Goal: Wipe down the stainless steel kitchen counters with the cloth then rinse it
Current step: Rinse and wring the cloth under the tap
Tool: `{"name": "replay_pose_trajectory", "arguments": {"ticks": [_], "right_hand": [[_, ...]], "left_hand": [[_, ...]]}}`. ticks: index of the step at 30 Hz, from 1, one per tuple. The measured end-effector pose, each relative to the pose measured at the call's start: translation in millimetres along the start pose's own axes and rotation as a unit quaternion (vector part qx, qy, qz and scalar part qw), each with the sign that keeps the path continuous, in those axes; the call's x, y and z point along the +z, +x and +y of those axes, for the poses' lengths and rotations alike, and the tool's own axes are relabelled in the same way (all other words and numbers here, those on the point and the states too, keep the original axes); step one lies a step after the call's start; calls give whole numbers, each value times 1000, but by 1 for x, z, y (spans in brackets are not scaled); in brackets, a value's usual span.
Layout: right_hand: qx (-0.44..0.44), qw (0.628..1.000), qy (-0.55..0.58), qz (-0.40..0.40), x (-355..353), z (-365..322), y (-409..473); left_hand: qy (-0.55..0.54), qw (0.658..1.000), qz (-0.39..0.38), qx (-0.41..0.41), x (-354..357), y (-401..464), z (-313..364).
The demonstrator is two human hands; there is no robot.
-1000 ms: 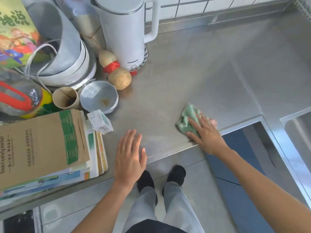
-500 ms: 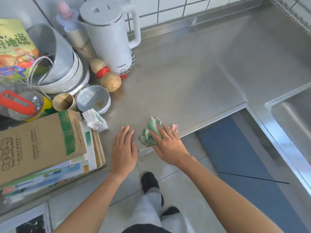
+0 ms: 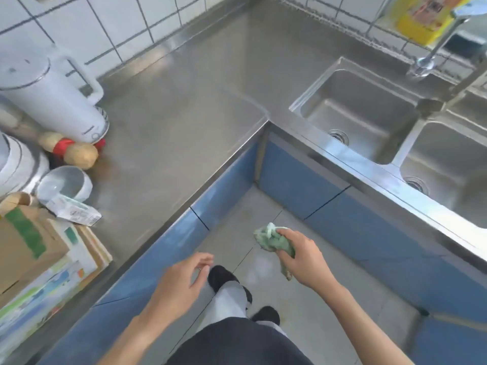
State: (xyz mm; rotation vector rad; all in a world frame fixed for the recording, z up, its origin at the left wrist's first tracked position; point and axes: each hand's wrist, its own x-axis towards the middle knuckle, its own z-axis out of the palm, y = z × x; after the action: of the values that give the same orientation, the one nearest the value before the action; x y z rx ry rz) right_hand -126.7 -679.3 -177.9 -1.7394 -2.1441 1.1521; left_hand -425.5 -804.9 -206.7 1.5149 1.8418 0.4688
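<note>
The green cloth (image 3: 271, 239) is bunched up in my right hand (image 3: 300, 256), which grips it in the air over the floor, off the counter. My left hand (image 3: 181, 281) hangs beside it with loosely curled fingers and holds nothing. The stainless steel counter (image 3: 184, 127) runs in an L, from the left side round the back corner to the right. A double sink (image 3: 303, 108) is set into the right stretch, with a faucet (image 3: 432, 52) above its far edge.
At the left of the counter stand a white kettle (image 3: 50, 101), potatoes (image 3: 80, 155), a small bowl (image 3: 64, 184), a small carton (image 3: 75, 210) and a stack of cardboard and books (image 3: 34, 248). Blue cabinet fronts (image 3: 297, 177) line the tiled floor. A yellow pack (image 3: 421, 17) hangs by the faucet.
My right hand has lifted the cloth off the counter's front edge and now grips it bunched over the floor. My left hand has left the counter. The view has swung right toward the sinks.
</note>
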Motion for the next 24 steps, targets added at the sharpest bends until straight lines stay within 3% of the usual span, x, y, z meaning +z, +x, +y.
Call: {"name": "replay_pose_trajectory", "arguments": {"ticks": [6,12,18,24], "right_hand": [[141,973,141,119,-40,63,-128],[217,914,241,243,-56,88,-195],[230,882,276,305,-82,98,-195],[232,871,300,312,-121,110,-134]], "left_hand": [[25,992,-107,59,35,-22,69],[11,983,-160,93,49,-3,135],[17,976,-170,132,53,44,163],[-3,975,-168,147,57,130,176]]}}
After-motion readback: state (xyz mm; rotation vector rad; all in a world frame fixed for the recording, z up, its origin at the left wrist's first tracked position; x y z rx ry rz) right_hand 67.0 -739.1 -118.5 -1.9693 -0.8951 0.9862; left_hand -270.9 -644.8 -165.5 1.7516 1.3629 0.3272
